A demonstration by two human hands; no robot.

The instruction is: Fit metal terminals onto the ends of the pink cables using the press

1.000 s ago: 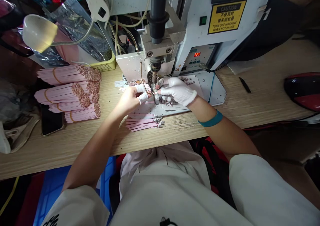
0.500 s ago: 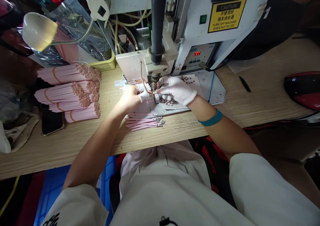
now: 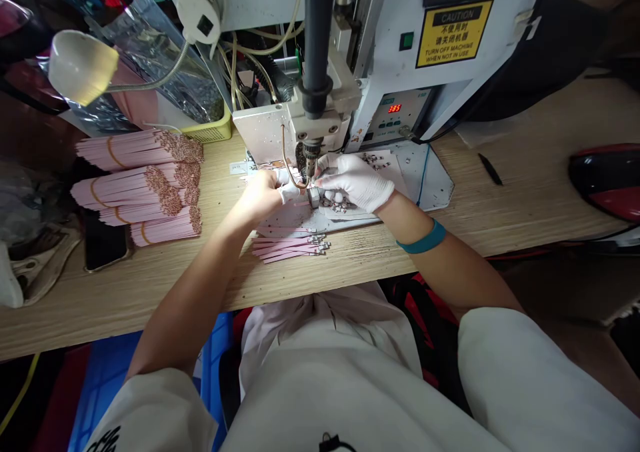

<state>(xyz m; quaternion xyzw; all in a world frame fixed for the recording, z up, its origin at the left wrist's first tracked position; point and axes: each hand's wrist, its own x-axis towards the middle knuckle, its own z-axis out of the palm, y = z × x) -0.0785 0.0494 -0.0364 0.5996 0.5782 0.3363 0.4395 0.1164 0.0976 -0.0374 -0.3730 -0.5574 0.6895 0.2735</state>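
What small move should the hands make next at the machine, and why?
Probably hold steady: the left hand pinches a pink strip at the metal block, the gloved right hand rests there too, and the machine tip hangs just above them.

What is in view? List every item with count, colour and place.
Press machine: one, white-grey, back centre of bench.
Caution label: one, yellow-black, on machine front.
Gooseneck lamp: one, white, upper left.
Strip bundles: several, pink, banded, bench left.
Basket: one, yellow, behind bundles.
Loose strips: a few, pink, bench front edge, centre.
Phone: one, black, far left.
Metal fixture: one, grey, under press head.
Small parts: many, metallic, on plate.
Bench: one, pale wood.
Wristband: one, teal, right wrist.
Left hand: bare, white fingertip covers, at fixture.
Right hand: white glove, at fixture.
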